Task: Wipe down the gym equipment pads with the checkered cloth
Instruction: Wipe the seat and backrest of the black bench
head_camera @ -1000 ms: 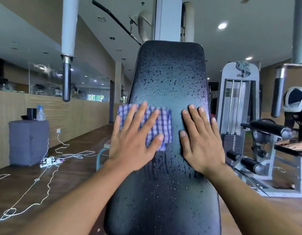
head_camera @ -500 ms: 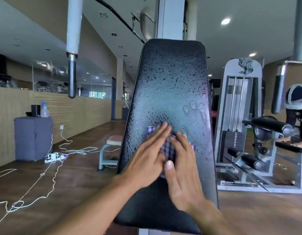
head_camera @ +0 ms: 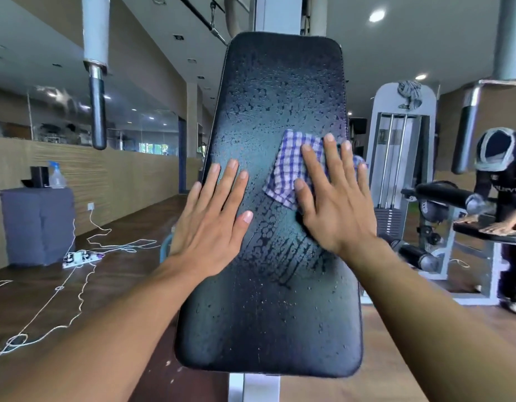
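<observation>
A black upright pad (head_camera: 274, 97) fills the middle of the view, its surface beaded with water drops. The purple and white checkered cloth (head_camera: 291, 163) lies flat against the pad's right side at mid height. My right hand (head_camera: 335, 204) presses it there with fingers spread, and part of the cloth sticks out past the pad's right edge. My left hand (head_camera: 213, 219) rests flat and bare on the pad's left side, fingers apart, level with the cloth. Streaks of smeared water show on the pad below my right hand.
Two machine handles hang at the left (head_camera: 97, 111) and right (head_camera: 468, 126). A weight-stack machine (head_camera: 401, 169) stands right of the pad, where another person (head_camera: 500, 181) leans on a bench. At left are a grey box (head_camera: 36, 224) with a spray bottle (head_camera: 56, 175), and a power strip (head_camera: 81, 258) with loose cables.
The cloth has gone from under my left hand to under my right hand, and from the pad's left side to its right. My left hand now lies bare on the pad.
</observation>
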The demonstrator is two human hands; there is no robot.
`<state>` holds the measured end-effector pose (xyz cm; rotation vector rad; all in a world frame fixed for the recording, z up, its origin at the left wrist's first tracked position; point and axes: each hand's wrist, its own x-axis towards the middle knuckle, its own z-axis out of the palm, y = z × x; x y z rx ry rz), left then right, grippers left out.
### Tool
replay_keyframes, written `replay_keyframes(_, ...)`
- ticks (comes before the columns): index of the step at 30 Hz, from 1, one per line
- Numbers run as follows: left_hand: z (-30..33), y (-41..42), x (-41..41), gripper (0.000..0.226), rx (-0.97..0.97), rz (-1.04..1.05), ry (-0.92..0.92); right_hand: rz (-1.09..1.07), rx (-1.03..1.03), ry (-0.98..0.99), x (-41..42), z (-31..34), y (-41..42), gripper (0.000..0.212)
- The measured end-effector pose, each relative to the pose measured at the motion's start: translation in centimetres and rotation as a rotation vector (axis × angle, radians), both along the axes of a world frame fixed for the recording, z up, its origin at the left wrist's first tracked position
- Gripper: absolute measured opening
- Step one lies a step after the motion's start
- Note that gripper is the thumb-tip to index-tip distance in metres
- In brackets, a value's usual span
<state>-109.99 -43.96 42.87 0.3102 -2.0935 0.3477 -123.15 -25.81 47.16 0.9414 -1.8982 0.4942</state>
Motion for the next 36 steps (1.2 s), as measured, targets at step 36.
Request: replay_keyframes(36, -0.5, -0.5, -0.5, 0.061, -0.052, -0.003, 0.061, 0.073, 0.413, 0.371, -0.4, -20.0, 5.4, 0.059)
